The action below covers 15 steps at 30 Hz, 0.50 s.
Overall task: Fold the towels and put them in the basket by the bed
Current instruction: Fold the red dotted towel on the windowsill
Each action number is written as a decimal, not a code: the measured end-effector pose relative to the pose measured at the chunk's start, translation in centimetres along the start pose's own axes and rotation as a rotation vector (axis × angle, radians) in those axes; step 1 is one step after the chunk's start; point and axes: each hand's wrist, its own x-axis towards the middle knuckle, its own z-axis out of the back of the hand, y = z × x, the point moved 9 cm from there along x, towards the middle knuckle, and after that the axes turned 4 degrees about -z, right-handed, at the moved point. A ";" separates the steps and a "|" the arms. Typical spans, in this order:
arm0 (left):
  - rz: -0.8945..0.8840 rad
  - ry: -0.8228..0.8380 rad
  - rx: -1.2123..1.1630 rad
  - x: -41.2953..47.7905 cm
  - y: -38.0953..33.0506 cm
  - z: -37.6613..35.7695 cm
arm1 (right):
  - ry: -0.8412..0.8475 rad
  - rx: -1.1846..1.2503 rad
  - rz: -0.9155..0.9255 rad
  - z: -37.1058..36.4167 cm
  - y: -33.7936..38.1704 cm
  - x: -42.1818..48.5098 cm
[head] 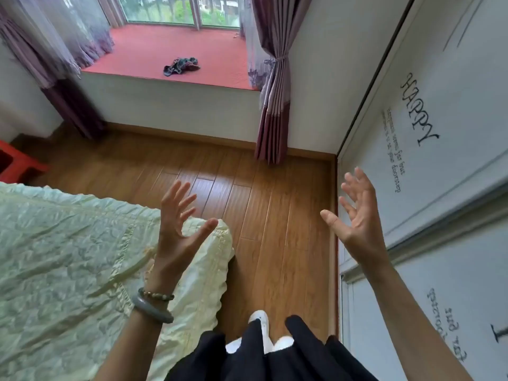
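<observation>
Spreading across the lower left, the bed (68,243) in its pale green quilted cover takes up the most room; its corner lies beneath the left hand (176,235). A wood floor (261,202) runs between it and the white wardrobe door (439,174) on the right, printed with "HAPPY". Beyond the floor rises a red-covered window seat (165,45), flanked by purple curtains (272,105). Both hands are raised with palms facing each other and fingers spread, grasping nothing, the right hand (360,218) just in front of the wardrobe door. The only loose fabric in sight is a crumpled dark cloth (181,66); it lies on the window seat, well apart from both hands, with the floor between. A red plastic object (19,163) is cut off at the left edge, and I cannot tell whether it is the basket. Two bracelets (154,306) circle the left wrist.
</observation>
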 end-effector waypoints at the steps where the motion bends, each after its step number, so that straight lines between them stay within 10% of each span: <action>1: 0.006 -0.006 0.006 1.1 0.5 0.0 | 0.003 0.002 0.001 -0.2 0.1 1.3; 15: 0.113 -0.135 0.053 20.3 9.3 -0.1 | 0.190 -0.012 -0.014 -8.6 -3.0 26.3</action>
